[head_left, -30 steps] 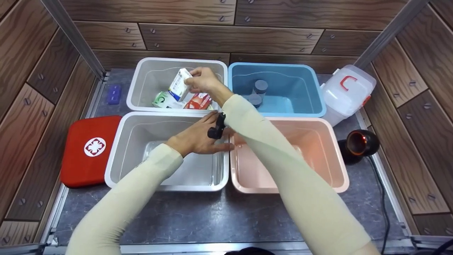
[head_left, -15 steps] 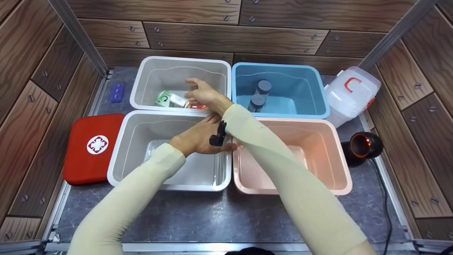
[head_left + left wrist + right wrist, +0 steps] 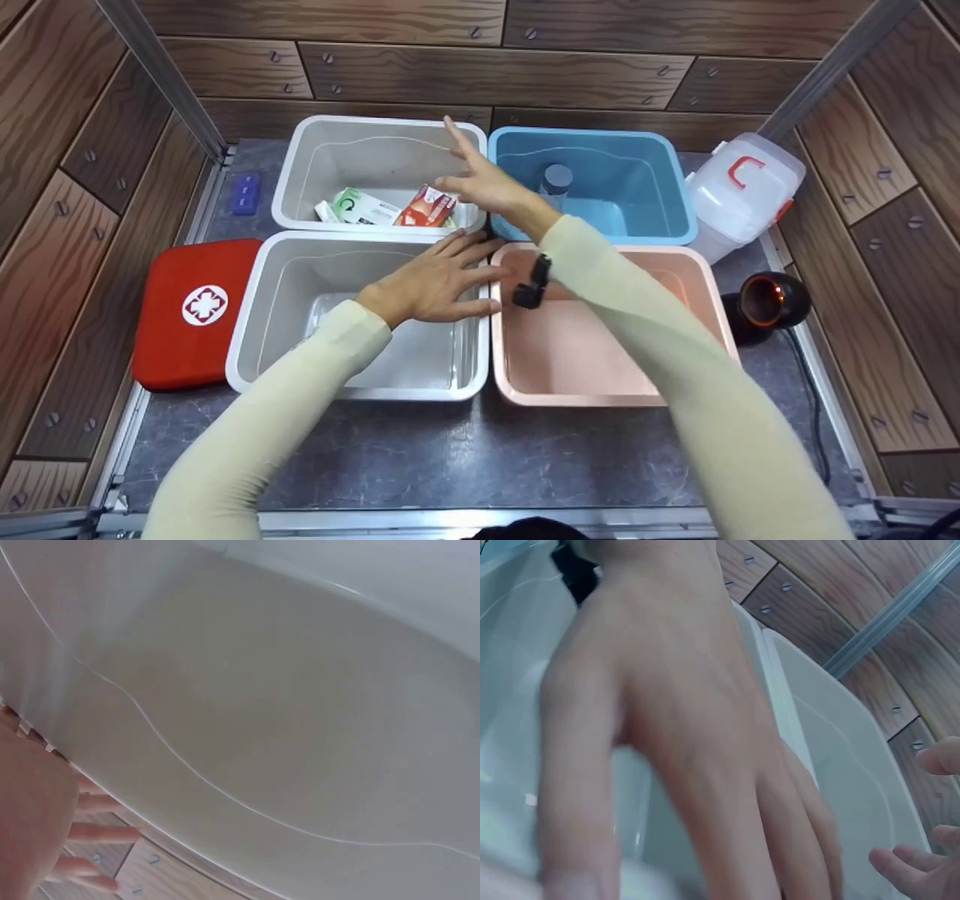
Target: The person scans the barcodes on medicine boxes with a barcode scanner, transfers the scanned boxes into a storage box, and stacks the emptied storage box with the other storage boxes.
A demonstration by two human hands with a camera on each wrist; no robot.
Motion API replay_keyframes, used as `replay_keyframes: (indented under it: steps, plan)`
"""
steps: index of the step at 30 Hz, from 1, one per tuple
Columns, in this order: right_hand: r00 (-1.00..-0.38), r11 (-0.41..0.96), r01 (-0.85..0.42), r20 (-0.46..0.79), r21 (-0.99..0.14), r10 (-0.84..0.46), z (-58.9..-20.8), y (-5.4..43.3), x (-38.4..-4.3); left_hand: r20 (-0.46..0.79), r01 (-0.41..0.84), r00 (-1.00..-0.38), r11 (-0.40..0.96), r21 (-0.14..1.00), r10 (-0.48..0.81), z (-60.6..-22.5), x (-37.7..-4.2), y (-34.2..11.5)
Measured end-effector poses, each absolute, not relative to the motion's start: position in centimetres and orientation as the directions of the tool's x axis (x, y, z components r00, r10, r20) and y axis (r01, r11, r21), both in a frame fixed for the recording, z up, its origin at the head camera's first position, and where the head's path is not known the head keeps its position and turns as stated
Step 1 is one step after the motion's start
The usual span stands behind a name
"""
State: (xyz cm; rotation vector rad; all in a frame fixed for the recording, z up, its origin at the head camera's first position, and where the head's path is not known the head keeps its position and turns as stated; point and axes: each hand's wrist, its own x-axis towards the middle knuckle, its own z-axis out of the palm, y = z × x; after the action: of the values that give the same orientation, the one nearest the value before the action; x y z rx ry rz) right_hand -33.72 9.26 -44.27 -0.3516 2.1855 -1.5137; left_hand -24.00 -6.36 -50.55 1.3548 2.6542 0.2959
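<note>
In the head view my right hand [image 3: 491,180] hovers over the inner right wall of the back grey bin [image 3: 375,150], beside the blue bin. Its fingers are spread and hold nothing. In the back grey bin lie a green-and-white box [image 3: 367,208], a red-and-white box [image 3: 426,207] and a small white item [image 3: 326,211], partly hidden by the front wall. My left hand [image 3: 431,283] is stretched over the front grey bin [image 3: 292,300], fingers straight and spread, reaching to the rims where the bins meet.
A blue bin [image 3: 630,184] at the back right contains a dark-lidded jar [image 3: 557,178]. A peach bin [image 3: 585,360] stands in front of it. At the left are a red first-aid case [image 3: 195,315] and a purple pill case [image 3: 244,193]. A clear lidded box [image 3: 746,191] and a black corded device [image 3: 772,300] are on the right.
One second ago my right hand held a white box over the back grey bin. It let the box go into that bin, then moved right with fingers spread. My left hand stays in place.
</note>
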Motion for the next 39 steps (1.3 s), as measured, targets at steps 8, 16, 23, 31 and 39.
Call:
replay_keyframes:
  steps: [8, 16, 23, 31, 39]
  plan:
    - [-0.879, 0.381, -0.051, -0.14, -0.923, -0.457, -42.6, 16.6, -32.3, -0.097, 0.758, -0.596, 0.598, 0.261, 0.797, -50.4, -24.1, -6.1]
    - [-0.915, 0.401, -0.099, -0.075, -0.911, -0.397, -42.6, 25.1, -29.6, -0.122, 0.746, -0.604, 0.612, 0.261, 0.788, -50.4, -24.0, -5.8]
    - [-0.94, 0.4, -0.102, -0.043, -0.911, -0.337, -43.0, 31.5, -26.0, -0.136, 0.739, -0.612, 0.625, 0.252, 0.779, -50.3, -23.9, -5.8]
    - [-0.975, 0.358, -0.091, 0.01, -0.929, -0.223, -44.8, 37.1, -21.8, -0.129, 0.74, -0.61, 0.62, 0.259, 0.782, -50.4, -23.8, -6.0]
    - [-0.994, 0.143, -0.023, 0.007, -0.989, -0.112, -47.3, 41.4, -18.0, -0.126, 0.739, -0.61, 0.62, 0.264, 0.782, -50.2, -23.9, -6.0]
